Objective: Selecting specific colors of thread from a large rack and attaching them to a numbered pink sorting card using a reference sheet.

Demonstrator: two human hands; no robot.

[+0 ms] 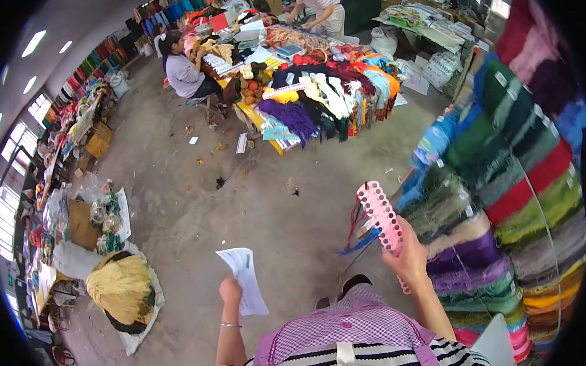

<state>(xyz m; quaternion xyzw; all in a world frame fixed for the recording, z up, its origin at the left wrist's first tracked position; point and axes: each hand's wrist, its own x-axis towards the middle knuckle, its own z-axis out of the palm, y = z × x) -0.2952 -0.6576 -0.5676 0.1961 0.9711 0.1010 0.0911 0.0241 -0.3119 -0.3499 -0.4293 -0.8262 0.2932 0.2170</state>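
Note:
My left hand (pixel 230 292) is closed on a white sheet of paper (pixel 244 279), held low in front of my body. My right hand (pixel 408 256) grips a pink perforated plastic strip (pixel 379 215) raised upright, with a few yarn strands in red and blue (pixel 359 235) hanging from its holes. The strip is close to a rack of hanging yarn bundles (pixel 506 195) in green, red, purple, blue and other colours on my right. I wear a pink checked apron over a striped top.
A table (pixel 258 116) heaped with coloured yarn stands ahead, with one person seated (pixel 184 74) at it and another bending over (pixel 322 8). A sack of yellow yarn (pixel 121 286) lies on the concrete floor at left, near boxes and cones.

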